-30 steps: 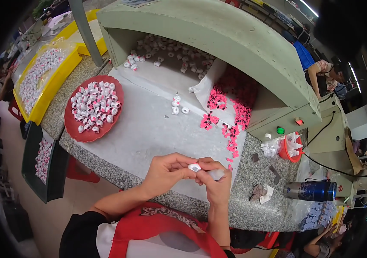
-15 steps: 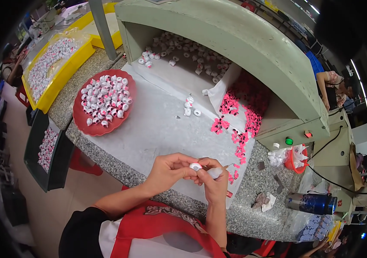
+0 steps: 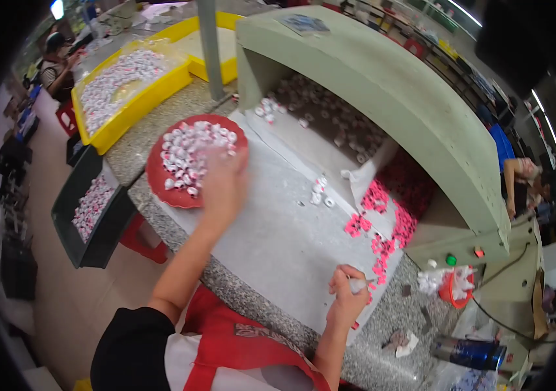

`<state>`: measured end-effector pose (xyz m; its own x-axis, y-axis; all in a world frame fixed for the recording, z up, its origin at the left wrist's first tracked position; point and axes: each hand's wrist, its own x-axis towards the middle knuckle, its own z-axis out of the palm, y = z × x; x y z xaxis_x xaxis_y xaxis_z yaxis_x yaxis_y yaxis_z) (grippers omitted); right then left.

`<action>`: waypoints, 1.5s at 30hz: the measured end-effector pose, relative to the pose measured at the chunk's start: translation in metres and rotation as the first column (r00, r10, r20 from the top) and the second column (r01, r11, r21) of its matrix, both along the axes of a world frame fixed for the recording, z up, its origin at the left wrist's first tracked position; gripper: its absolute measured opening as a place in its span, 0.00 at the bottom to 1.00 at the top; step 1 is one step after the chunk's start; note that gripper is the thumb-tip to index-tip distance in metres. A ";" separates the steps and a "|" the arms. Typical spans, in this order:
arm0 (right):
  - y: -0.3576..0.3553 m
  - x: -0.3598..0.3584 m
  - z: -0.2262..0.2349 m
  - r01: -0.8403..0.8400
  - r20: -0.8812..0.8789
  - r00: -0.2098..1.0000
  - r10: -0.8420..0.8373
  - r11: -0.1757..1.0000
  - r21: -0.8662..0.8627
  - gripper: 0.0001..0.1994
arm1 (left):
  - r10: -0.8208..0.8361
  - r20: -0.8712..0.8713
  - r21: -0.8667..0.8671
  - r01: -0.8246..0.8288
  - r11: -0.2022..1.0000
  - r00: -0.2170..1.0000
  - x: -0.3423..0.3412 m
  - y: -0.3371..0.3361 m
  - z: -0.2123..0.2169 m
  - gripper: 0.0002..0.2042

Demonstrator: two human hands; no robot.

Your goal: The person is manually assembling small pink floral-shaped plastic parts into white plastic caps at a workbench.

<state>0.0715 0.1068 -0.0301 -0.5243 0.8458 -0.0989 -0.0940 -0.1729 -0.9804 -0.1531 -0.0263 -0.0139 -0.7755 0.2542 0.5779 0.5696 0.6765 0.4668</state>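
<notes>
My left hand (image 3: 224, 188), smeared by motion, is over the right side of a red scalloped plate (image 3: 154, 174). The plate holds a heap of small round white-and-pink pieces (image 3: 185, 155); my hand hides some of them, and its fingers are too blurred to read. My right hand (image 3: 348, 305) is closed around a small translucent white squeeze bottle (image 3: 357, 285) with a thin tip, above the right part of the white sheet (image 3: 271, 254). Just beyond the bottle's tip lie loose pink pieces (image 3: 382, 251). A few white pieces (image 3: 318, 189) sit farther back on the sheet.
A pale green arched machine housing (image 3: 369, 72) spans the back, with white and pink pieces inside. Yellow trays (image 3: 141, 98) and a dark green bin (image 3: 105, 238) stand left. At right are a red cup (image 3: 447, 290) of white nozzles and a blue bottle (image 3: 470, 352).
My hands were together around a white-and-pink piece and have parted. The left has swung up and left to the plate; the right keeps the squeeze bottle. The whole view has shifted.
</notes>
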 end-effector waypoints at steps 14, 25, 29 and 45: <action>-0.008 0.038 0.020 -0.030 0.431 0.903 -0.007 0.997 0.078 0.19 | -0.766 0.601 0.702 0.308 0.642 0.227 0.044 0.075 -0.059 0.17; -0.016 0.039 0.062 0.205 -0.026 0.978 -0.206 0.930 0.304 0.15 | -0.918 0.376 0.879 0.265 0.395 0.123 0.123 0.028 0.023 0.16; -0.025 0.059 0.063 0.071 0.047 0.989 -0.142 0.720 0.691 0.10 | -0.906 0.360 0.861 0.294 0.415 0.224 0.133 0.038 0.031 0.16; -0.021 0.050 0.072 -0.001 0.062 0.994 -0.088 0.565 0.825 0.10 | -0.914 0.319 0.833 0.385 0.397 0.252 0.132 0.033 0.030 0.15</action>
